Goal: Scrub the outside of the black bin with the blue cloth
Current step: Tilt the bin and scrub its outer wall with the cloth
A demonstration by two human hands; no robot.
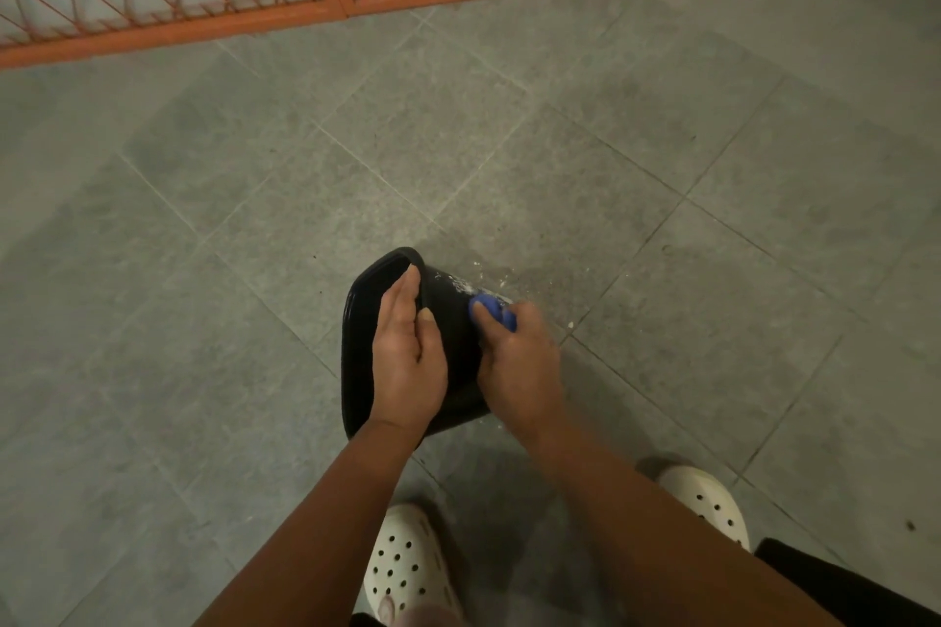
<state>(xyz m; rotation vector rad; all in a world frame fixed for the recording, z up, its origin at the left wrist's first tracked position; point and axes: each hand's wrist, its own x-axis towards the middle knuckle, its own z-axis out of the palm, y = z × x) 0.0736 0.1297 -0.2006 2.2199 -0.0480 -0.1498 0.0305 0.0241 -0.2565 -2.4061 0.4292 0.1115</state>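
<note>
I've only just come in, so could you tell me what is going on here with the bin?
A person is cleaning a black bin that lies tipped on its side on the tiled floor. The left hand holds it by the rim, while the right hand grips a blue cloth pressed against the outer wall. White suds show on that wall near the cloth, with white specks on the floor beside it.

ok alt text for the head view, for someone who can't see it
A person's right hand presses a blue cloth to the outside of a tipped black bin while the left hand holds its rim. Grey tiled floor, white clogs, an orange gate beyond.
</note>
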